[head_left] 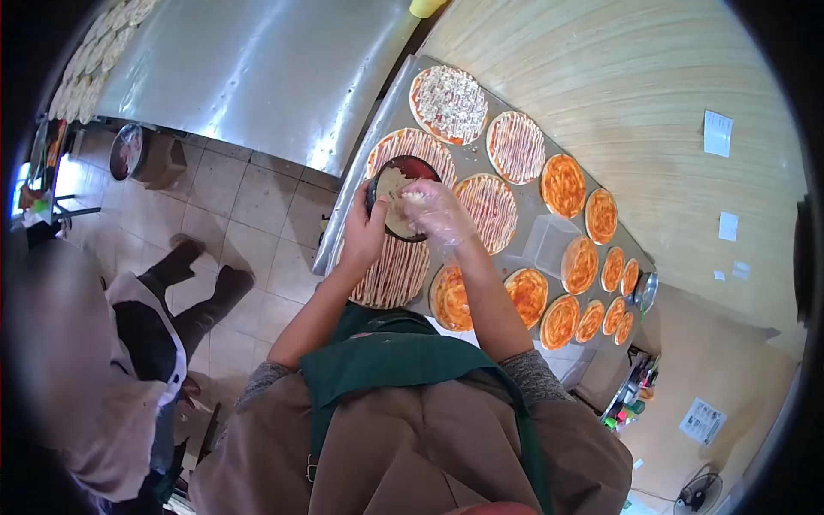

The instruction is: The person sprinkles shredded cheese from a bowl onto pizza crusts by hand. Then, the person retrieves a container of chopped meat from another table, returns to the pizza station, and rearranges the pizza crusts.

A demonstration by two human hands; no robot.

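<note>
My left hand [364, 230] grips the side of a dark bowl with a red inside [415, 165], which holds a pale crumbly topping [392, 184]. My right hand [436, 212], in a clear plastic glove, is in the bowl with its fingers pressed together around some of the topping. Under and beside the bowl lie pizzas with striped sauce [388, 273], [486, 213] on the metal table [396, 99]. One pizza at the back [448, 104] is covered with white shreds.
Several pizza bases with red sauce [563, 185] and a clear plastic container [547, 244] lie to the right. Another steel table [257, 69] stands at the upper left. A person [112, 360] is at the left, near a bucket [127, 153] on the tiled floor.
</note>
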